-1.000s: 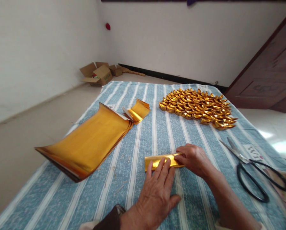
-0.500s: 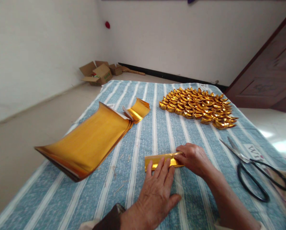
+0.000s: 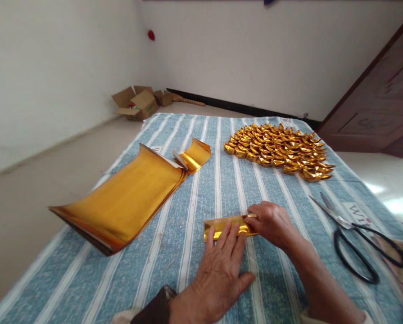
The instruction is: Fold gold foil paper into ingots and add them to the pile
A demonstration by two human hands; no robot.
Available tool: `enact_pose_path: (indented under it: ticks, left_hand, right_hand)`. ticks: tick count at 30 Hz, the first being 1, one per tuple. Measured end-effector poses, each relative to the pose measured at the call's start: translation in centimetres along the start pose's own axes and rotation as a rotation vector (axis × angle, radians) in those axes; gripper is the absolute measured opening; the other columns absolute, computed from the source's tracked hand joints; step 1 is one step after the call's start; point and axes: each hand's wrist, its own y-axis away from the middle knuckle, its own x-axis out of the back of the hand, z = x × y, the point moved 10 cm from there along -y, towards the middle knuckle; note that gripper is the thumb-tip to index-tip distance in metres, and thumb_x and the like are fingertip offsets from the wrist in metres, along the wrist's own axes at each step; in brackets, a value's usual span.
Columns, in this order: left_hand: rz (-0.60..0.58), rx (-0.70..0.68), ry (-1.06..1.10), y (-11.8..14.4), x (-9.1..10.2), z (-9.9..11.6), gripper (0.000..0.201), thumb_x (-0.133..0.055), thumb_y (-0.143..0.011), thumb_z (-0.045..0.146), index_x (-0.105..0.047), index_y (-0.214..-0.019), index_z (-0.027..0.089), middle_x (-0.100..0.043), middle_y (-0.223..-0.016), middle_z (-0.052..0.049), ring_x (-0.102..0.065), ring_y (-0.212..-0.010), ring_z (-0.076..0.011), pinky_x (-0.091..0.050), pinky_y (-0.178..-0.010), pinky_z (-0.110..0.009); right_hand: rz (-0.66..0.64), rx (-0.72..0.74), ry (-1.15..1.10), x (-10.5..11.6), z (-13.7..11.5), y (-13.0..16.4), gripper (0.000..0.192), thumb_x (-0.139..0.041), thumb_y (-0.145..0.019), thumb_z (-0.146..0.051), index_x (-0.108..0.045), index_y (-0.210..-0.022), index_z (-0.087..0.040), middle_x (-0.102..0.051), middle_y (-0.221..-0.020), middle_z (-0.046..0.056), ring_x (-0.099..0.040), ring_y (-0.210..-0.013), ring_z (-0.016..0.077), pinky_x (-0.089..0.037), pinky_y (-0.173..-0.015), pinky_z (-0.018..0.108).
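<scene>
Hardly anything has shifted since the earlier frames: both hands sit where they were, and the left fingers have crept only slightly farther along the gold strip (image 3: 228, 226). Left hand (image 3: 219, 274) lies flat, palm down, fingers spread and extended, tips pressing the strip's near edge to the striped cloth (image 3: 201, 189); not gripping. Right hand (image 3: 272, 223) is curled over the strip's right end, fingertips apparently pinching or pressing the foil there, though the exact pinch is hidden by the knuckles. Strip lies at centre, just past the left fingertips, long axis running 9 to 3 o'clock, left end free, right end under the right hand, tilted very slightly up toward 3. Judged step: creasing a lengthwise fold flat. Next move likely calls for steady downward pressure from the left while the right runs along the crease, keeping the edges aligned so the slick foil does not spring open. Stack of gold sheets (image 3: 127, 200) at 10 o'clock, its near corner lifted; a small curled foil piece (image 3: 195, 155) beyond it. Heap of folded gold ingots (image 3: 277, 150) at 1 o'clock. Scissors (image 3: 355, 238) at 3 o'clock, well apart from the hands. Cardboard boxes (image 3: 137, 103) on the floor at 11.
</scene>
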Motion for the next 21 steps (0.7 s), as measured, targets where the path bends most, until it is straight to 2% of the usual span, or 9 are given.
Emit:
enact_pose_path:
  ticks: [6,10,13,16,21]
  left_hand:
    - [0.002,0.003,0.003,0.0,0.0,0.0,0.07,-0.057,-0.09,0.05,-0.036,-0.146,0.012,-0.04,-0.152,-0.02,-0.032,-0.142,-0.0385,-0.03,-0.108,-0.069]
    - [0.022,0.007,0.017,0.1,0.1,-0.1,0.07,-0.055,-0.091,0.051,-0.035,-0.147,0.013,-0.039,-0.152,-0.02,-0.031,-0.143,-0.0379,-0.027,-0.11,-0.068]
    - [0.008,0.017,0.019,0.1,-0.3,-0.3,0.071,-0.054,-0.091,0.054,-0.034,-0.147,0.014,-0.037,-0.153,-0.02,-0.03,-0.144,-0.0367,-0.025,-0.111,-0.066]
    - [-0.01,0.026,0.027,0.1,-0.5,-0.4,0.074,-0.051,-0.091,0.058,-0.032,-0.148,0.015,-0.034,-0.155,-0.019,-0.028,-0.145,-0.0364,-0.023,-0.112,-0.065]
    - [-0.04,0.038,0.059,0.0,-0.5,-0.4,0.076,-0.05,-0.091,0.058,-0.026,-0.151,0.018,-0.03,-0.158,-0.017,-0.024,-0.146,-0.0343,-0.02,-0.114,-0.063]
  right_hand:
    - [-0.036,-0.018,0.06,-0.3,-0.1,0.0,0.018,-0.059,-0.087,-0.028,-0.067,-0.073,-0.021,-0.064,-0.07,0.004,-0.055,-0.064,0.0156,-0.026,-0.059,0.027]
    - [-0.009,-0.031,0.111,-0.1,-0.3,0.2,0.019,-0.06,-0.088,-0.029,-0.066,-0.073,-0.02,-0.065,-0.073,0.006,-0.057,-0.069,0.0187,-0.029,-0.061,0.029]
    - [0.037,0.018,0.163,0.1,-1.5,0.4,0.018,-0.058,-0.089,-0.022,-0.064,-0.072,-0.019,-0.066,-0.076,0.008,-0.057,-0.079,0.0224,-0.031,-0.065,0.031]
    - [0.08,0.09,0.205,-0.1,-3.3,0.7,0.017,-0.057,-0.087,-0.011,-0.064,-0.073,-0.019,-0.065,-0.076,0.007,-0.055,-0.08,0.0229,-0.031,-0.068,0.033]
    - [0.169,0.172,0.224,-0.6,-5.3,1.6,0.015,-0.06,-0.086,-0.013,-0.064,-0.073,-0.019,-0.063,-0.076,0.007,-0.05,-0.077,0.0232,-0.029,-0.068,0.034]
